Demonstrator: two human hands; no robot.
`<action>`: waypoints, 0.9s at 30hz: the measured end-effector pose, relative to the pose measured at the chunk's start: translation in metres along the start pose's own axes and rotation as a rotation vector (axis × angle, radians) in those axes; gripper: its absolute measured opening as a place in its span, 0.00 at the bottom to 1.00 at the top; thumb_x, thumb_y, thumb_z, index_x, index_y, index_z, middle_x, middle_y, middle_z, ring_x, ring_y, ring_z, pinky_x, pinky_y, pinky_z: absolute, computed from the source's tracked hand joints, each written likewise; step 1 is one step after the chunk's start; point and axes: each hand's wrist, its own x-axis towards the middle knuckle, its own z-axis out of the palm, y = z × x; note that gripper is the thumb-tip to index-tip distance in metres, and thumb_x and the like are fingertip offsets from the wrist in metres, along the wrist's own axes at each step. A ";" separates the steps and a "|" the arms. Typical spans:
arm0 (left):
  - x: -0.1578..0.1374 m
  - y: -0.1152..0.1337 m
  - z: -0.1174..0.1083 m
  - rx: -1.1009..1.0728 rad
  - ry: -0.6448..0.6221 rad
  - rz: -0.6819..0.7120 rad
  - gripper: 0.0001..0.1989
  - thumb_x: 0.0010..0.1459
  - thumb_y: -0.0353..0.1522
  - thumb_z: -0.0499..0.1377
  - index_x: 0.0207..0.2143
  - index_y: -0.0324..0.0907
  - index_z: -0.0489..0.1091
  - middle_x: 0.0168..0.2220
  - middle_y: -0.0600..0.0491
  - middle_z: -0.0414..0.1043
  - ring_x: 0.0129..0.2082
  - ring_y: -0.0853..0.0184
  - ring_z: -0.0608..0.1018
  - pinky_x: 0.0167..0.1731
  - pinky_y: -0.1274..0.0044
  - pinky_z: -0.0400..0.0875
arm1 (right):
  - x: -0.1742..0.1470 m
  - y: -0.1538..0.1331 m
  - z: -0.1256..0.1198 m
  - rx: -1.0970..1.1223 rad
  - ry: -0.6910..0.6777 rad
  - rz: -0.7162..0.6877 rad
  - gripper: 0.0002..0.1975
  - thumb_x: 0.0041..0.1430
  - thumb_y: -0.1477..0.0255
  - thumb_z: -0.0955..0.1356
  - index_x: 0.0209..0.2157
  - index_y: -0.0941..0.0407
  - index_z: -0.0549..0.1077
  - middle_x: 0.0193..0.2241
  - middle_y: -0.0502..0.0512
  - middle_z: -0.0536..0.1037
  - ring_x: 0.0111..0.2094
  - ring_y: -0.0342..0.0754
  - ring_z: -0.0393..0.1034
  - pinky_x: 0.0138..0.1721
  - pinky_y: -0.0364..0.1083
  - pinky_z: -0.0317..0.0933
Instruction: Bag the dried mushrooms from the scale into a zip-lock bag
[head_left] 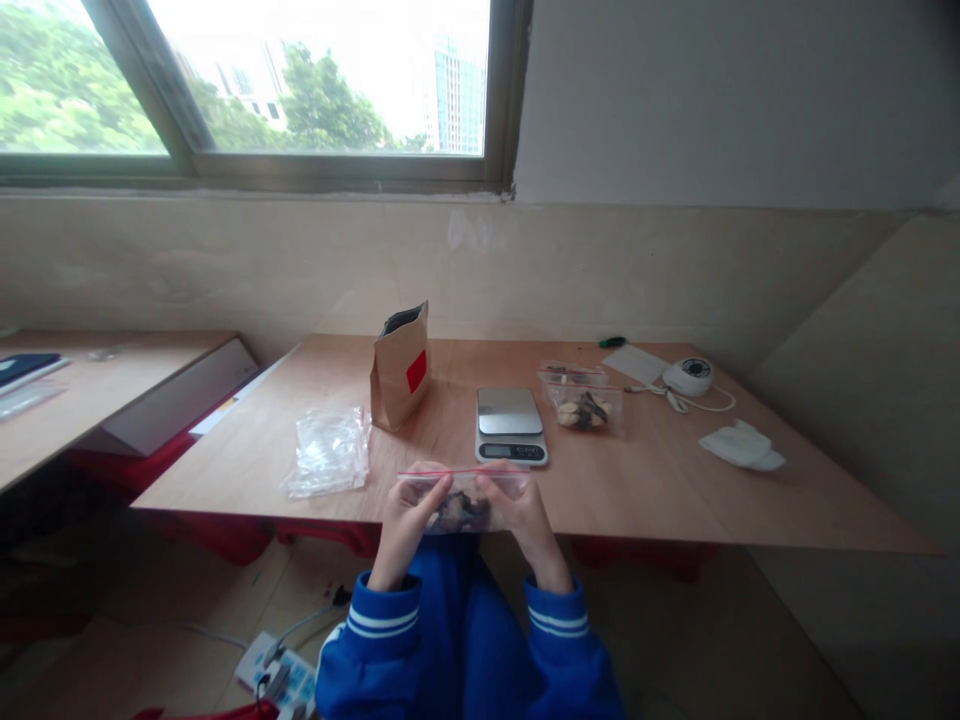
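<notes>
Between my two hands is a clear zip bag (460,512) with a red seal line and dark and pale dried pieces inside. My left hand (417,505) pinches its top edge on the left, thumb on the near side. On the right, my right hand (516,500) grips the same edge. The bag is at the table's front edge, just in front of a digital kitchen scale (511,425) whose steel plate is bare. Beyond the scale to the right lies a filled zip bag (589,410) of similar dried slices, with another bag (574,375) behind it.
An open kraft paper bag (401,375) with a red label stands left of the scale. A stack of clear bags (330,452) lies nearer. Rightward are a white dome camera (688,376) with cable, a white cloth (742,445) and a green-handled tool (612,342). A power strip (277,675) is on the floor.
</notes>
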 end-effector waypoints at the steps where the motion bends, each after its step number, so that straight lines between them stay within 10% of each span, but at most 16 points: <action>1: 0.000 0.000 0.000 0.001 0.005 -0.003 0.13 0.49 0.39 0.65 0.30 0.37 0.75 0.28 0.51 0.75 0.30 0.65 0.77 0.30 0.78 0.71 | 0.000 0.000 0.000 0.002 -0.003 0.003 0.14 0.52 0.61 0.72 0.34 0.57 0.75 0.28 0.52 0.80 0.31 0.47 0.75 0.36 0.45 0.69; 27: -0.002 0.003 0.001 0.065 0.010 0.082 0.11 0.50 0.38 0.65 0.27 0.38 0.75 0.31 0.50 0.73 0.35 0.64 0.76 0.36 0.77 0.70 | -0.003 -0.016 -0.001 -0.082 0.085 -0.129 0.10 0.52 0.63 0.72 0.26 0.55 0.74 0.22 0.48 0.74 0.24 0.45 0.70 0.26 0.42 0.66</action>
